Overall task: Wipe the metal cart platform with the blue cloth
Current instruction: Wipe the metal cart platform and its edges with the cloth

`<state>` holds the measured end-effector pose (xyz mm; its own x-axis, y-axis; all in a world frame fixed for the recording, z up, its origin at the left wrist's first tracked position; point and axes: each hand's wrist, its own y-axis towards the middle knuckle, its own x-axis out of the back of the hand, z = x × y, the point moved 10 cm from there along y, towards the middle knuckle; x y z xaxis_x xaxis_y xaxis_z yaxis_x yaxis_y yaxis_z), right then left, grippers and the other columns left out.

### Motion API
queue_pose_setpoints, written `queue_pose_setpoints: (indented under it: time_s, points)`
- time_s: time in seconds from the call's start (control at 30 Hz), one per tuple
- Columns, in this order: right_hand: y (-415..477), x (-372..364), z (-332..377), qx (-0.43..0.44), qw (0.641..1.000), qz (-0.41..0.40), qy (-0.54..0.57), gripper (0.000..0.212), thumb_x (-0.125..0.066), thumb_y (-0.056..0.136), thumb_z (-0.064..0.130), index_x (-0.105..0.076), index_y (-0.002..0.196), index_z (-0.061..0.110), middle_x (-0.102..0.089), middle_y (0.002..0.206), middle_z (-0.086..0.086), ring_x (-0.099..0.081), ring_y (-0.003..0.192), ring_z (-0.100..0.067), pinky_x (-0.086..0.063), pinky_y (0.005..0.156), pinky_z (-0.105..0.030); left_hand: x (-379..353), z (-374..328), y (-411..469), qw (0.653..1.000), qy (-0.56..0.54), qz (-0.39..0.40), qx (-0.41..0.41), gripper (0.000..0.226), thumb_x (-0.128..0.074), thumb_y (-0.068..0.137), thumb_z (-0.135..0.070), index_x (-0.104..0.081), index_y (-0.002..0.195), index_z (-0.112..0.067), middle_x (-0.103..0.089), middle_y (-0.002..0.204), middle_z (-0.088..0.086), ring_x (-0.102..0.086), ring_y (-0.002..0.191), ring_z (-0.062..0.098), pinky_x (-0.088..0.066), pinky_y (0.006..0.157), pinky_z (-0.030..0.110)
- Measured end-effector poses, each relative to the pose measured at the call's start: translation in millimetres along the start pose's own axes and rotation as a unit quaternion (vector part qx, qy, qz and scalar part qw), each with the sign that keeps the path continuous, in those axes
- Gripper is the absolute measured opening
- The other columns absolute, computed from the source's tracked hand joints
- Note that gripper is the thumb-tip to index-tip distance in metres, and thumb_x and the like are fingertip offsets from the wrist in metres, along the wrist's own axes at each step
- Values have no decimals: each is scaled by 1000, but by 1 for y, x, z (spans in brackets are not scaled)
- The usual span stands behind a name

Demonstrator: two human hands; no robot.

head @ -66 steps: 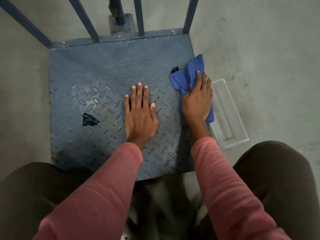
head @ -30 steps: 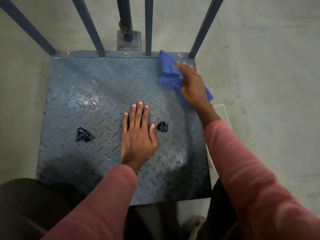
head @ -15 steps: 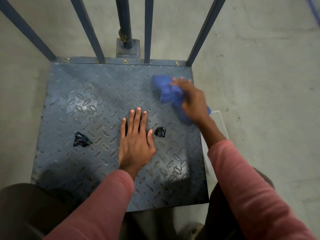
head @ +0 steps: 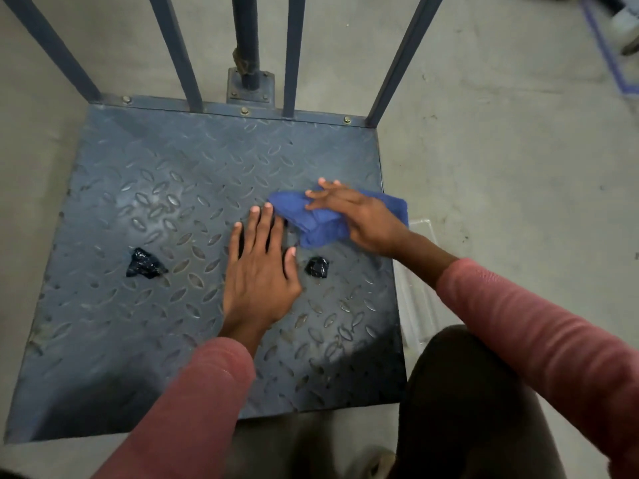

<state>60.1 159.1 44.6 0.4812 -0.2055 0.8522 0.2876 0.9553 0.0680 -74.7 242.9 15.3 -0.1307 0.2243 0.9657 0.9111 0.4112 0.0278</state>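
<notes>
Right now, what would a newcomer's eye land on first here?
The blue cloth stands out, pressed under the right hand right of centre on the metal cart platform. The left hand lies flat at the centre beside it. A crumpled black scrap lies on the plate left of that hand, a second scrap by its thumb.

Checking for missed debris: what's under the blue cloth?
The blue cloth lies on the cart platform, right hand pressing on top. The platform directly beneath is covered, so anything there cannot be seen.
</notes>
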Motion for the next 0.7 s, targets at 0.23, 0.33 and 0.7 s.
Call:
queue_pose_setpoints:
  time_s: [0.23, 0.33, 0.7]
  points:
    - [20, 33, -75, -203, 963, -134, -114, 60, -43, 83, 4, -56, 140, 16, -49, 151, -9, -39, 142, -40, -30, 115, -54, -3, 2, -1, 999, -10, -45, -18, 63, -33, 105, -40, -29, 162, -13, -22, 171, 9, -15, 160, 25, -14, 129, 50]
    - [3, 10, -57, -171, 975, -115, -90, 62, -47, 84, -5, -55, 141, 16, -46, 153, -7, -34, 146, -38, -20, 122, -54, -1, 2, -3, 998, -23, -57, -17, 63, -33, 104, -39, -35, 160, -11, -28, 169, 10, -20, 159, 27, -15, 129, 50]
    - [-57, 45, -17, -239, 950, -202, 10, 38, -47, 99, 7, -59, 134, 15, -66, 123, -5, -60, 111, -23, -42, 89, -26, 11, 11, 1, 994, -86, 30, -55, 49, -35, 111, -25, -42, 156, -5, -35, 165, 15, -26, 156, 32, -16, 128, 43]
